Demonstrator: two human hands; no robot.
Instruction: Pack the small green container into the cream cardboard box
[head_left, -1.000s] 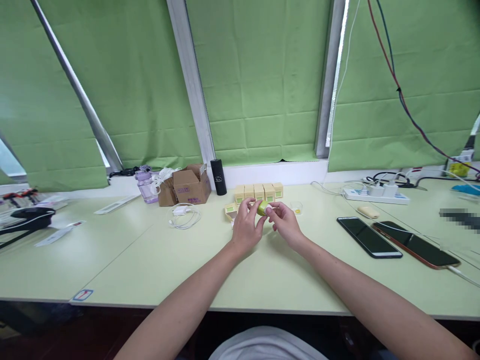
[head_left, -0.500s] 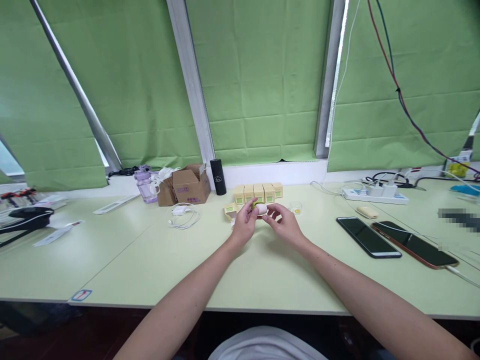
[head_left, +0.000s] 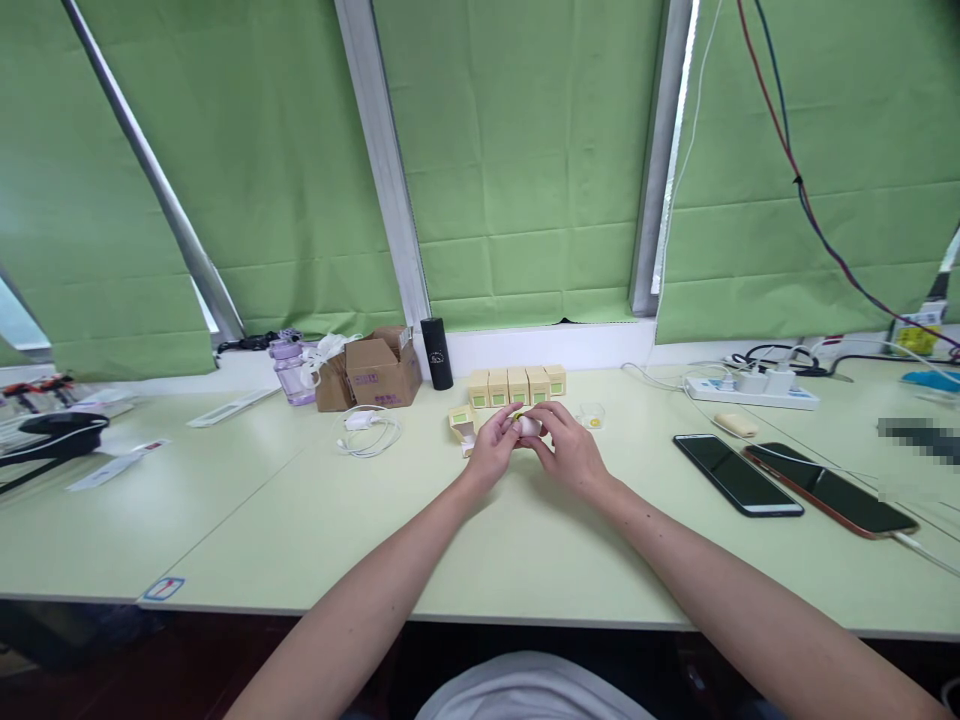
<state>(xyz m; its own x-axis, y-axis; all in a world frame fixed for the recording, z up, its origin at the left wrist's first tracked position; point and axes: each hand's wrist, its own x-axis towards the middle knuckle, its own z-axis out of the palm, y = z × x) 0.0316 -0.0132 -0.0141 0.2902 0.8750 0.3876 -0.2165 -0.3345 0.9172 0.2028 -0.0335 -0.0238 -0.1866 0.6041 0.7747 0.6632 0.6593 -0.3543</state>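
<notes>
Both my hands meet over the middle of the pale green table (head_left: 525, 540). My left hand (head_left: 495, 445) and my right hand (head_left: 566, 445) pinch a small round jar (head_left: 527, 424), white with a green part, between their fingertips. Just behind them stands a row of several small yellow boxes (head_left: 517, 385). One opened yellow box (head_left: 461, 424) lies to the left of my left hand. A small clear cap (head_left: 592, 416) with a yellow dot sits to the right of my right hand.
At the back left stand a cardboard box (head_left: 382, 372), a purple bottle (head_left: 289, 372) and a black cylinder (head_left: 436, 354); a white cable (head_left: 367, 432) lies near them. Two phones (head_left: 787, 482) and a power strip (head_left: 750, 392) lie at the right.
The jar turned between my fingers from its green side to its white side. My right hand closed back onto it, and both hands sank slightly toward the table.
</notes>
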